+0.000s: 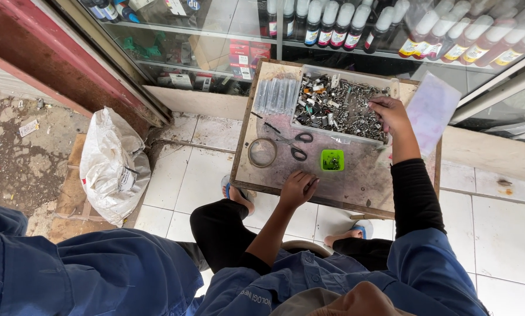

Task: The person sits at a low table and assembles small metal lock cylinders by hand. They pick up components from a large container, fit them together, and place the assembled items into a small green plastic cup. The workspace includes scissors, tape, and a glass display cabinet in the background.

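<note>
The person sits low over a small wooden board (362, 187) that serves as a table, set on a tiled floor (508, 228) against a glass display case (215, 35) lined with bottles (332, 23). The right hand (391, 114) reaches out toward one o'clock and rests at the right edge of a shallow white tray (300, 126) heaped with small metal and plastic parts (338, 105); its fingers are curled narrowly and dip into the pile, though whether they pinch a piece cannot be told from this height. The left hand (298, 188) lies near the board's front edge at about eleven o'clock from the person's chest, fingers folded loosely together with the thumb tucked in; it looks empty, but the palm is hidden, so that cannot be told for certain. Just beyond it, toward twelve o'clock, stands a small green cup (332, 160) with dark bits inside, well short of the tray. At ten o'clock from the left hand lie black-handled scissors (297, 146), and farther left a ring of clear tape (263, 152). A row of clear tubes (277, 95) lies beside the tray's left end. A pale sheet of paper (432, 111) hangs off the board's right corner, just past the right wrist. A bulging white sack (113, 167) sits on the ground at nine o'clock, well apart from the board.
</note>
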